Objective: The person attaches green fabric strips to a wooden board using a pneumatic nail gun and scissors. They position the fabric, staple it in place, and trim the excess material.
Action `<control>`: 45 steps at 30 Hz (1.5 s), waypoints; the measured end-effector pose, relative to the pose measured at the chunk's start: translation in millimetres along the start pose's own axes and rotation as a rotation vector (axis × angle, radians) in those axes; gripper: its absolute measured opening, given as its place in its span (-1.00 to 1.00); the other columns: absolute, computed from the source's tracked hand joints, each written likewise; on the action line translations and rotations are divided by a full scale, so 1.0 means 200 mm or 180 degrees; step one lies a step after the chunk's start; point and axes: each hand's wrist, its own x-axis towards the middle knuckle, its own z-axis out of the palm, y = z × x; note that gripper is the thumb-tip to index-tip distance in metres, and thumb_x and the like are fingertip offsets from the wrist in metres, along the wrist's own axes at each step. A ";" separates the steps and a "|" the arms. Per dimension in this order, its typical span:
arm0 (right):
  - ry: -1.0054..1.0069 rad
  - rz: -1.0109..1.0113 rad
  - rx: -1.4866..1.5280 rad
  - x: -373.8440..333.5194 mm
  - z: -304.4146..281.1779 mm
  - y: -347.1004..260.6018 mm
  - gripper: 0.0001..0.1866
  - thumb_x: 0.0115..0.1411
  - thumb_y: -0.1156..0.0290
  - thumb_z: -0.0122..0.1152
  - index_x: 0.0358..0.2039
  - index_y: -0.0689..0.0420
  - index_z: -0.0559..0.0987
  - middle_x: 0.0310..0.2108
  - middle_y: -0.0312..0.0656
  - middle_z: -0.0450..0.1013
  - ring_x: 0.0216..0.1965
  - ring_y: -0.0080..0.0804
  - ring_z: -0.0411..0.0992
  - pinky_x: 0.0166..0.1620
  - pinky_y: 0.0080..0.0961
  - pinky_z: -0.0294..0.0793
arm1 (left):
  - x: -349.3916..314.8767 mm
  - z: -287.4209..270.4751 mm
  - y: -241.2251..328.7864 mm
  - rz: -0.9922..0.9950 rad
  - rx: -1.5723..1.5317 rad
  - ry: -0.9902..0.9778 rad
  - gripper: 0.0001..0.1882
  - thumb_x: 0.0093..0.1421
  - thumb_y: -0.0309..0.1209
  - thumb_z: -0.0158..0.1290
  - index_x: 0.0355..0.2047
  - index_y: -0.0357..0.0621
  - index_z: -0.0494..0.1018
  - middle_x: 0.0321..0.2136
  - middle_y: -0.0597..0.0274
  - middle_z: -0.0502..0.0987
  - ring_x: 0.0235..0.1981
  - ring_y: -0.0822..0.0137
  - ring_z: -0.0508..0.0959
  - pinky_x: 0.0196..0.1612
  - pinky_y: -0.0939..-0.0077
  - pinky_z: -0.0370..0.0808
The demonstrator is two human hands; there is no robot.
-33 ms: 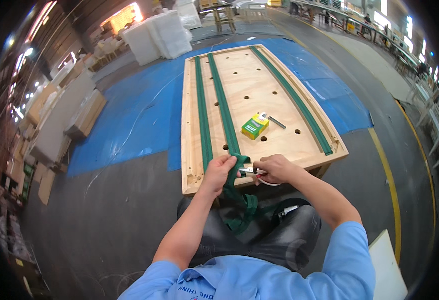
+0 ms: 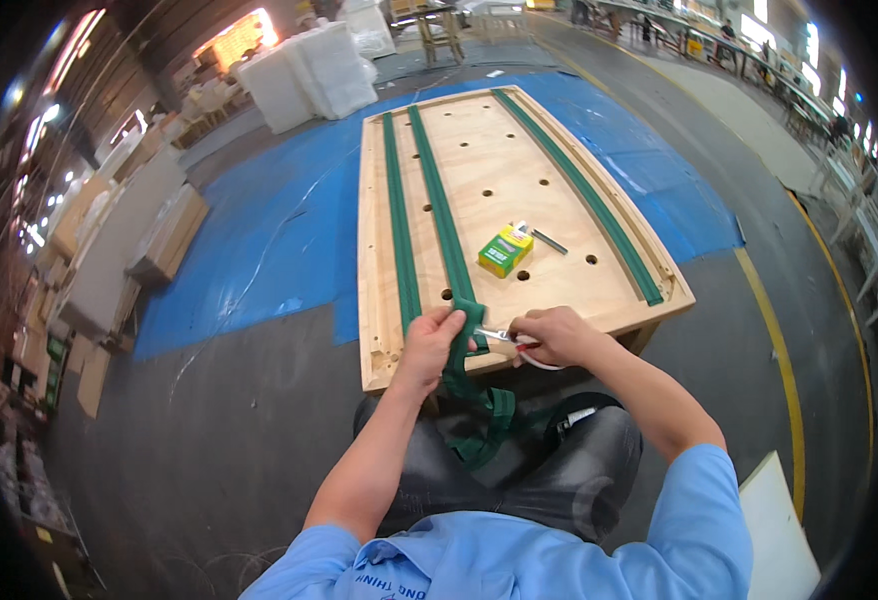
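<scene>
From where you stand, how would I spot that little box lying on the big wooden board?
Find the long plywood panel with round holes, lying on the blue sheet on the floor. Between its middle green strip and the green strip along its right edge, toward the near end, lies a small box. It is the only yellow-and-green thing there, beside a thin dark rod.

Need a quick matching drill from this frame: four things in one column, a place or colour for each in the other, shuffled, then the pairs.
Things:
1. left hand
2. right hand
3. small box
4. tarp

Descriptions:
A. blue, spread on the floor under the wooden board
B. green and yellow, resting on the board among the holes
C. pinching the green strap at the board's near edge
D. holding scissors at the strap

Pairs: 1-C, 2-D, 3-B, 4-A
</scene>
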 end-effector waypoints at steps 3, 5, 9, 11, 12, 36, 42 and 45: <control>0.1429 0.0583 0.0240 -0.40 -0.10 0.05 -0.47 0.02 0.10 0.66 -0.07 0.09 0.67 -0.28 -0.08 0.65 -0.28 -0.03 0.65 -0.23 -0.20 0.62 | 0.01 0.02 0.00 0.0371 -0.0102 -0.0061 -0.79 0.46 -0.50 0.10 0.06 -0.25 0.49 -0.25 0.22 0.67 -0.32 0.43 0.67 -0.23 0.51 0.66; 0.2088 0.1449 0.0437 -0.71 -0.07 0.03 -0.41 -0.06 0.21 0.75 -0.06 0.14 0.66 -0.45 -0.14 0.57 -0.53 -0.26 0.50 -0.37 -0.38 0.54 | 0.00 -0.02 -0.03 0.0459 0.0135 -0.0021 -0.77 0.46 -0.53 0.10 0.09 -0.23 0.46 -0.25 0.16 0.67 -0.32 0.36 0.69 -0.20 0.44 0.69; 0.2491 0.3307 0.0316 -1.37 0.16 0.02 -0.40 0.04 0.14 0.68 0.02 0.08 0.60 -0.44 -0.16 0.54 -0.45 -0.21 0.50 -0.30 -0.40 0.54 | 0.08 -0.04 -0.22 0.0526 0.0616 -0.0022 -0.80 0.49 -0.51 0.04 0.08 -0.16 0.41 -0.28 0.14 0.66 -0.36 0.34 0.67 -0.26 0.41 0.69; 0.2231 0.3953 -0.0061 -1.63 0.32 0.00 -0.43 0.15 0.07 0.56 0.09 0.01 0.57 -0.35 -0.09 0.62 -0.30 0.02 0.62 -0.18 -0.16 0.59 | 0.11 0.01 -0.32 0.0502 0.0715 0.0109 -0.82 0.50 -0.49 0.03 0.07 -0.14 0.40 -0.31 0.18 0.63 -0.40 0.39 0.64 -0.34 0.48 0.67; 0.2121 0.4149 -0.0043 -1.70 0.40 0.01 -0.43 0.16 0.07 0.53 0.10 0.01 0.57 -0.29 -0.07 0.63 -0.23 0.04 0.62 -0.13 -0.11 0.58 | 0.12 0.04 -0.34 0.0481 0.0743 0.0193 -0.82 0.50 -0.48 0.03 0.07 -0.14 0.40 -0.33 0.19 0.62 -0.42 0.41 0.63 -0.39 0.51 0.65; 0.4003 0.3779 0.0159 -1.38 0.64 0.30 -0.46 0.21 0.53 0.33 0.24 0.09 0.57 0.05 0.02 0.60 0.08 0.04 0.56 0.14 -0.16 0.56 | 0.08 -0.01 -0.44 0.1038 0.1711 0.0333 -0.89 0.50 -0.47 0.01 -0.04 -0.22 0.37 -0.40 0.20 0.59 -0.51 0.49 0.53 -0.42 0.60 0.51; 0.2522 0.2139 -0.0412 -0.65 -0.07 0.43 -0.58 0.22 0.43 0.38 0.11 0.15 0.63 -0.02 0.04 0.61 0.00 0.06 0.57 0.10 -0.12 0.57 | 0.08 0.00 -0.44 0.1177 0.1894 0.0431 -0.91 0.47 -0.50 0.06 -0.14 -0.26 0.40 -0.44 0.22 0.63 -0.44 0.51 0.57 -0.34 0.59 0.51; 0.1676 0.2405 -0.0592 -0.44 -0.13 0.61 -0.64 0.25 0.34 0.37 0.04 0.16 0.66 -0.06 0.03 0.61 -0.03 0.09 0.56 0.07 -0.07 0.55 | 0.09 0.04 -0.44 0.1270 0.1875 0.0465 -0.92 0.45 -0.51 0.07 -0.15 -0.26 0.42 -0.44 0.21 0.64 -0.45 0.51 0.59 -0.35 0.58 0.53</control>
